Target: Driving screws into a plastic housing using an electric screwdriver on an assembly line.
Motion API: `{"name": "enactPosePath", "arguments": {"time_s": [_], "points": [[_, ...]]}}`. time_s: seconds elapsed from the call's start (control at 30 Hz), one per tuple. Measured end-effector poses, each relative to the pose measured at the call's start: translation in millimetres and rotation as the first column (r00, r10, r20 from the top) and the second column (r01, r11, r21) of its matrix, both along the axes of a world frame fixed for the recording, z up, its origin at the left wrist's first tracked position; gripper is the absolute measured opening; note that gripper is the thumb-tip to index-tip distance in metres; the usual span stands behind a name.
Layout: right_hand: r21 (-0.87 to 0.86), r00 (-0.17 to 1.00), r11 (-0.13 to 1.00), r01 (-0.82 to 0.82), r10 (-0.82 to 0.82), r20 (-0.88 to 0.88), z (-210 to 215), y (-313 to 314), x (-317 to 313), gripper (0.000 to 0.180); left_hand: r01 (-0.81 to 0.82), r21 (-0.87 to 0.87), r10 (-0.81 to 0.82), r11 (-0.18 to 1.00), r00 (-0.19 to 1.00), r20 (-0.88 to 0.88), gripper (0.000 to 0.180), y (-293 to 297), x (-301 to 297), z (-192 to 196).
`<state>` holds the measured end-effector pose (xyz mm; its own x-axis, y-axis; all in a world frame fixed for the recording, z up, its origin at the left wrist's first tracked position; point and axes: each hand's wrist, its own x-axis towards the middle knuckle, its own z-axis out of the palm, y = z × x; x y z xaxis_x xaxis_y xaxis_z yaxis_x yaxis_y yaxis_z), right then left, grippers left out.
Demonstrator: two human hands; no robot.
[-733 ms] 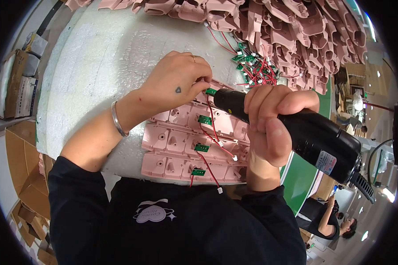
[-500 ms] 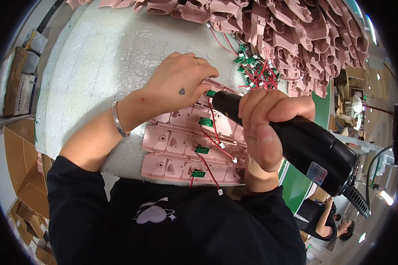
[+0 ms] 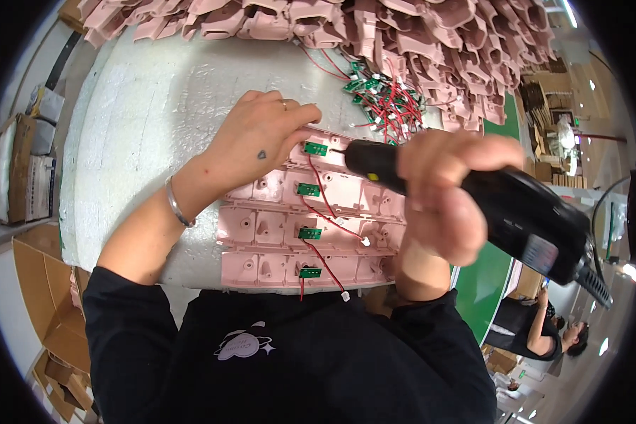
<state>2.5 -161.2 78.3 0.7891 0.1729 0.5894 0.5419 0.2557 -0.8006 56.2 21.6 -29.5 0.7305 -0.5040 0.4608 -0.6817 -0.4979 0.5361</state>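
Gripping a black electric screwdriver point(image 3: 473, 205), your right hand point(image 3: 445, 198) aims its tip at the top green circuit board point(image 3: 315, 149); your left hand point(image 3: 258, 141) presses flat on the topmost of four pink housings point(image 3: 261, 230) on the worktop point(image 3: 155, 113).

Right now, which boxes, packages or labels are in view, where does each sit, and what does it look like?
Cardboard boxes: brown, open flaps, on the floor at lower left.
Wrapped packages: pale bundles stacked at the far left edge beside the white table.
Label: small pale rectangle on the black electric screwdriver held in the right hand.
Stacked cartons: brown, at upper right beyond the pink parts.
No screens visible.
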Motion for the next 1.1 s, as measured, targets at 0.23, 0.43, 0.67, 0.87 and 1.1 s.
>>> {"name": "enactPosePath", "arguments": {"time_s": [0.23, 0.43, 0.67, 0.87, 1.1], "points": [[0.111, 0.959, 0.958, 0.266, -0.274, 0.065, 4, -54, 20, 0.029, 0.015, 0.05, -0.013, 0.999, 0.999, -0.032, 0.017, 0, -6, 6], [0.035, 0.915, 0.92, 0.39, -0.383, -0.126, -21, -62, 47, 0.024, 0.023, 0.053, -0.023, 0.998, 1.0, -0.009, 0.016, -4, -5, 7], [-0.047, 0.883, 0.882, 0.468, -0.469, -0.017, -18, -99, 80, 0.019, 0.047, 0.064, -0.045, 0.997, 0.998, -0.037, 0.016, -3, -5, 16], [0.133, 0.843, 0.836, 0.533, -0.511, -0.165, -28, -124, 125, 0.014, 0.033, 0.077, -0.027, 0.996, 0.996, -0.082, 0.015, -6, -7, 16], [0.323, 0.88, 0.86, 0.395, -0.253, -0.402, 0, -137, 91, 0.015, 0.073, 0.046, -0.068, 0.996, 0.993, -0.091, 0.019, -3, -8, 18]]}}
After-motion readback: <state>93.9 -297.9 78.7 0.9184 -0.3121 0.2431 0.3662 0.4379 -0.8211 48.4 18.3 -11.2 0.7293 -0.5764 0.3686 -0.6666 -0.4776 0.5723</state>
